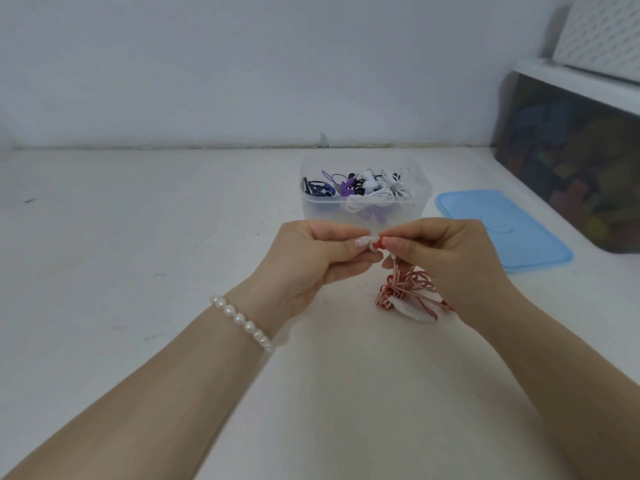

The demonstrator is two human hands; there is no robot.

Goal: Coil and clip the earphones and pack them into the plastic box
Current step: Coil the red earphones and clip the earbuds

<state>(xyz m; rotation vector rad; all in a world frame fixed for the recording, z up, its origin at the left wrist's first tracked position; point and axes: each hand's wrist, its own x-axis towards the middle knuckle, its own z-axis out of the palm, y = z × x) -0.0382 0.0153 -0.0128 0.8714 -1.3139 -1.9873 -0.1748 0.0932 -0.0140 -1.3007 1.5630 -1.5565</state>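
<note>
Pinching the earbud ends of the red-and-white earphones (408, 292) between them, the left hand (311, 258) and right hand (446, 258) seem at the coiling step; clipping comes next, then the plastic box (363, 206) just behind, mid-table.

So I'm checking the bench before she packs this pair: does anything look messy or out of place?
Only the red-and-white flat-cable earphones: both hands pinch their top end, left hand, right hand, and the cable hangs in a loose tangle. The blue plastic lid lies beside the open translucent plastic box.
</note>
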